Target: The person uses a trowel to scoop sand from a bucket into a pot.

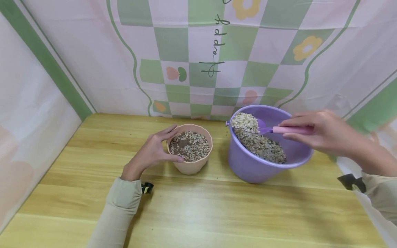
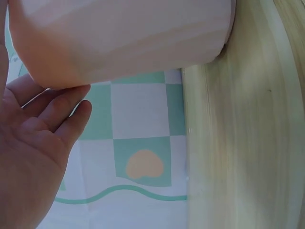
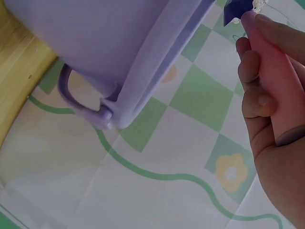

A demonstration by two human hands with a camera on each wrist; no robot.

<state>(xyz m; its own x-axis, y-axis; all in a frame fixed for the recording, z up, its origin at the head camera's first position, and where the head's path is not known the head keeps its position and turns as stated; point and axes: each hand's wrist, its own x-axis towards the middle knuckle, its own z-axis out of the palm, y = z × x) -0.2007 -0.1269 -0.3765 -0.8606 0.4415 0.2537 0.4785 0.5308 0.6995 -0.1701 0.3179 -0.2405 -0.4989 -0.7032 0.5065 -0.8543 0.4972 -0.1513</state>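
Scoop point(image 1: 276, 130): where, and why level?

– Above left part of bucket point(image 1: 252, 167), heaped with pale grains point(image 1: 245, 122). Right hand point(image 1: 330, 132) grips pink handle; near-level, probably to avoid spills.

– Left hand point(image 1: 152, 150)?

– Holds pot point(image 1: 190, 168) at left side, thumb at near rim. Looks like bracing. Pot's left of bucket, near but not touching; likely keeps reach short. 2 containers, grains in each.

– Surface, room?

– Wood-grain table point(image 1: 186, 213), few stray specks. Far side: backdrop point(image 1: 203, 41), green-white checks, sideways "Happy". Pale panels point(image 1: 29, 93) left and right.
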